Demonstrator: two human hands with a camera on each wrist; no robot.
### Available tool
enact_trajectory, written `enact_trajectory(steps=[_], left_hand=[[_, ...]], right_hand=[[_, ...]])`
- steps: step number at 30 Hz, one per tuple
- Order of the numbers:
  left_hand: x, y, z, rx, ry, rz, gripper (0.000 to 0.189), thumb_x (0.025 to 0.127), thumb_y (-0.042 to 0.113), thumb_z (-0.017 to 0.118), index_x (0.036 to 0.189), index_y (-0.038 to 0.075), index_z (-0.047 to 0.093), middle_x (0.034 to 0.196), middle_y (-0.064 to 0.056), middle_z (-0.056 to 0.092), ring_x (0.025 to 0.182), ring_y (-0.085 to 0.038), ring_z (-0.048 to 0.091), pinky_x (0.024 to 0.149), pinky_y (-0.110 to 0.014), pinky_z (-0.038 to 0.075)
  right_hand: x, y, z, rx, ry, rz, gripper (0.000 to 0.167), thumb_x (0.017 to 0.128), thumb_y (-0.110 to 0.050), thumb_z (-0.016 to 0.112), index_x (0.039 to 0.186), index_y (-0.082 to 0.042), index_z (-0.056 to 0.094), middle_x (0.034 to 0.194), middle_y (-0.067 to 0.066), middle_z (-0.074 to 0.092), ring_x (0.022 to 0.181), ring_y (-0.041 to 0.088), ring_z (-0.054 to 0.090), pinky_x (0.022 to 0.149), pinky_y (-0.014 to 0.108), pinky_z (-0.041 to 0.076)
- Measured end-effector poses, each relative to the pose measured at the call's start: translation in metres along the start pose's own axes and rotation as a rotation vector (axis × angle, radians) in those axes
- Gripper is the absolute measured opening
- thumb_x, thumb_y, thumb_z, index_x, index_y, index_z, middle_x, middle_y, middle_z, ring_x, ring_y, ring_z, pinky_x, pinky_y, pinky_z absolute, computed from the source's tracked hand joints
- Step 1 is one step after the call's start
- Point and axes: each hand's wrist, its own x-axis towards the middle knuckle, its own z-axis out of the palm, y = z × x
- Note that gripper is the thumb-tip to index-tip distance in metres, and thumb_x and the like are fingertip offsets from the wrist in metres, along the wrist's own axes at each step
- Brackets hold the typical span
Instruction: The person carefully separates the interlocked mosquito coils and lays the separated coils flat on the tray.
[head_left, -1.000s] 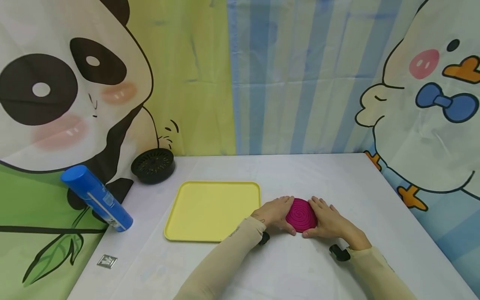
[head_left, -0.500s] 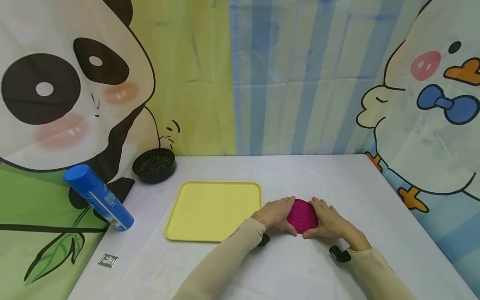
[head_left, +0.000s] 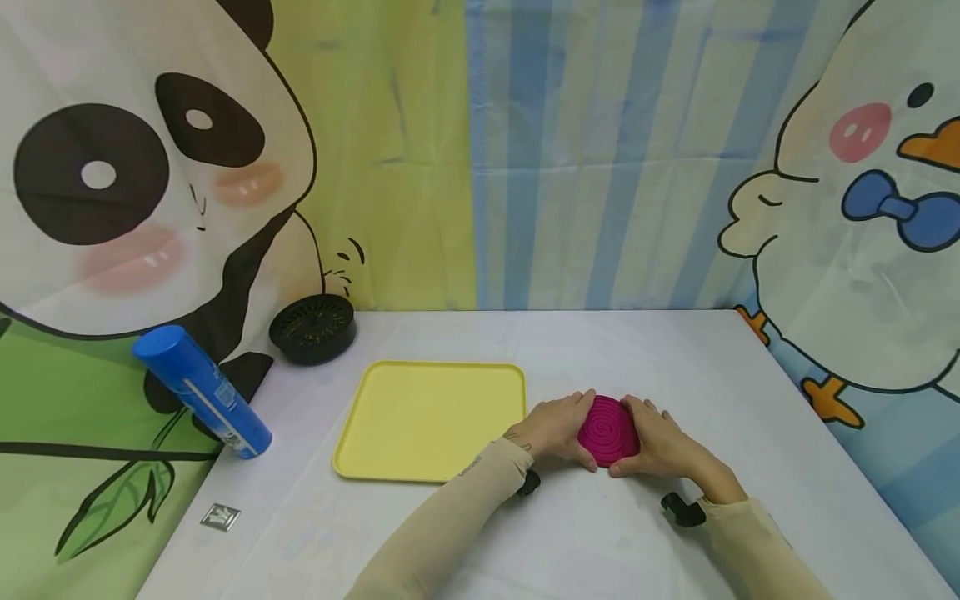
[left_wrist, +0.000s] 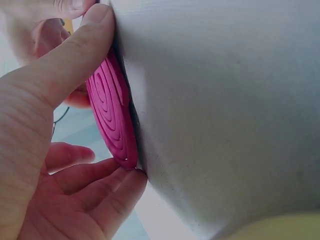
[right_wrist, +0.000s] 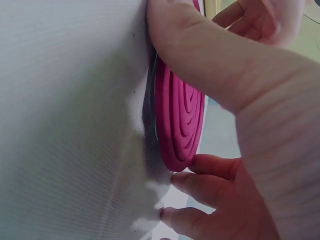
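On the table (head_left: 300, 533), right of the yellow tray (head_left: 420, 417): magenta disc (head_left: 608, 431) formed, hold not released

1. Status. Between my left hand (head_left: 557, 427) and right hand (head_left: 662, 439), the magenta disc lay level at the table surface, apart from the tray. Its spiral turns sat close together and its outline was round; I judged the form to be complete or nearly so. Outstanding: neither hand had let go. Both wrist views showed a dark band beneath the rim; I could not tell shadow from gap.

2. Fingers. On each side I had the fingers part-open and curved around the rim, spread to the disc's width: thumb at the near edge, fingertips at the far edge. Both hands had hold of the disc and nothing else.

3. Change. Compared with the head view half a second earlier, the hold matched: same grip points, same disc position relative to the tray. Disc, tray and blue can (head_left: 206, 396) all appeared slightly farther right in the view. Because they shifted together, I attributed this to a small turn of the head camera, not to displacement of the disc. No change in the disc's shape was discernible.
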Motion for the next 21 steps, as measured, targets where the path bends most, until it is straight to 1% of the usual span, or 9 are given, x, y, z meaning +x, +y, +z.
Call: enact_trajectory(steps=[3,5,7,9,12,16,21], left_hand=[[0.0004,0.0002,0.0007,-0.001,0.024,0.011,0.116,0.070,0.060,0.087,0.158,0.009,0.030,0.139,-0.003,0.057,0.119,-0.011,0.060,0.097,-0.027,0.054],[0.0009,0.0001,0.0018,0.001,0.041,0.013,0.117,0.069,0.060,0.087,0.158,0.009,0.030,0.137,-0.003,0.057,0.117,-0.010,0.060,0.095,-0.026,0.054],[0.0017,-0.0001,0.0032,0.006,0.055,0.008,0.119,0.069,0.061,0.087,0.158,0.009,0.029,0.137,-0.004,0.057,0.117,-0.011,0.060,0.095,-0.026,0.054],[0.0019,-0.0002,0.0042,0.013,0.068,0.005,0.120,0.068,0.063,0.086,0.159,0.009,0.028,0.138,-0.004,0.057,0.117,-0.012,0.061,0.094,-0.026,0.055],[0.0022,0.0002,0.0042,0.018,0.077,0.000,0.121,0.069,0.063,0.086,0.159,0.010,0.026,0.138,-0.005,0.057,0.118,-0.013,0.061,0.094,-0.025,0.055],[0.0017,0.0011,0.0032,0.010,0.089,-0.003,0.119,0.070,0.061,0.086,0.159,0.009,0.026,0.139,-0.006,0.055,0.119,-0.015,0.059,0.097,-0.025,0.053],[0.0011,0.0009,0.0026,-0.001,0.108,0.000,0.119,0.071,0.061,0.086,0.159,0.008,0.026,0.141,-0.008,0.053,0.121,-0.017,0.058,0.099,-0.025,0.052]], right_hand=[[0.0000,0.0001,-0.0007,0.020,0.005,-0.005,0.116,0.067,-0.050,0.092,0.144,0.014,0.033,0.138,0.030,0.050,0.128,0.053,0.048,0.103,0.080,0.029],[0.0000,0.0006,-0.0013,0.042,0.007,-0.013,0.114,0.068,-0.047,0.092,0.144,0.014,0.032,0.136,0.030,0.051,0.123,0.046,0.053,0.103,0.077,0.033],[-0.0001,0.0005,-0.0022,0.058,0.006,-0.018,0.114,0.069,-0.046,0.092,0.144,0.014,0.031,0.134,0.028,0.054,0.118,0.042,0.057,0.101,0.070,0.041],[-0.0004,0.0006,-0.0028,0.074,0.001,-0.016,0.114,0.070,-0.045,0.091,0.145,0.013,0.029,0.133,0.028,0.055,0.117,0.040,0.058,0.099,0.063,0.048],[-0.0006,0.0006,-0.0033,0.084,-0.006,-0.011,0.115,0.071,-0.045,0.091,0.147,0.012,0.026,0.134,0.029,0.056,0.117,0.040,0.059,0.096,0.057,0.053],[-0.0011,0.0012,-0.0036,0.092,0.007,-0.028,0.116,0.072,-0.042,0.091,0.149,0.013,0.023,0.138,0.032,0.053,0.122,0.043,0.058,0.099,0.059,0.051],[-0.0011,0.0026,-0.0036,0.092,0.048,-0.057,0.116,0.073,-0.036,0.092,0.150,0.015,0.023,0.141,0.033,0.051,0.125,0.044,0.056,0.101,0.059,0.049]])
